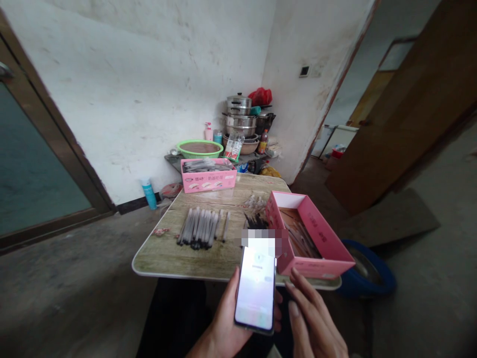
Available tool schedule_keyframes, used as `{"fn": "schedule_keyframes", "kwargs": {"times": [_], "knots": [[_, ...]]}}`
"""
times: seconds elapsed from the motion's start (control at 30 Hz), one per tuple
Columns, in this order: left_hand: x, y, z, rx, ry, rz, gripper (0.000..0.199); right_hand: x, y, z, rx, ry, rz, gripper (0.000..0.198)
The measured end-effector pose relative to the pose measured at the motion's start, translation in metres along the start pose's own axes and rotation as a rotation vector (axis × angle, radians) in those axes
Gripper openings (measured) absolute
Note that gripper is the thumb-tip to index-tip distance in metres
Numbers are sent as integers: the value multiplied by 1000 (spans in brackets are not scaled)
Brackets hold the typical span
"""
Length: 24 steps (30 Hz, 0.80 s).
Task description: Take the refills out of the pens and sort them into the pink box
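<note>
My left hand is wrapped round a smartphone with a bright, lit screen. To the right of the phone, my right hand has its fingers stretched out and holds nothing. Beyond the phone, a row of clear pen barrels with black ends lies on the table. A heap of small black pieces sits right of them, partly hidden by the phone and a blurred patch. A pink box with thin sticks or tubes inside stands at the table's right side.
Another pink box, full of pens or tubes, stands at the table's far edge. Behind it are a green basin and stacked pots. A blue tub is on the floor at the right; a blue spray can stands left.
</note>
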State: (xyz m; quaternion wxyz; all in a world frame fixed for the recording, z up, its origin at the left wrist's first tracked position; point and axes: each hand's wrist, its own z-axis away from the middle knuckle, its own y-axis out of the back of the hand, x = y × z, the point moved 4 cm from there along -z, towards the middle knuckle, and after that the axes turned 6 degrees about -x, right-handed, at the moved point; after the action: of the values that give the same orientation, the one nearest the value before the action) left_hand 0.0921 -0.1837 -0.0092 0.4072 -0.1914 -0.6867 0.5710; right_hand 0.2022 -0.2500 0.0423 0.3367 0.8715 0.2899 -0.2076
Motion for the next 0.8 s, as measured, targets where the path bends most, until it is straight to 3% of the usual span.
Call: {"fn": "schedule_keyframes", "kwargs": {"times": [0.8], "knots": [[1,2,-2,40,-23,-18,83,21,-11,24,27,-75,-19,26]]}}
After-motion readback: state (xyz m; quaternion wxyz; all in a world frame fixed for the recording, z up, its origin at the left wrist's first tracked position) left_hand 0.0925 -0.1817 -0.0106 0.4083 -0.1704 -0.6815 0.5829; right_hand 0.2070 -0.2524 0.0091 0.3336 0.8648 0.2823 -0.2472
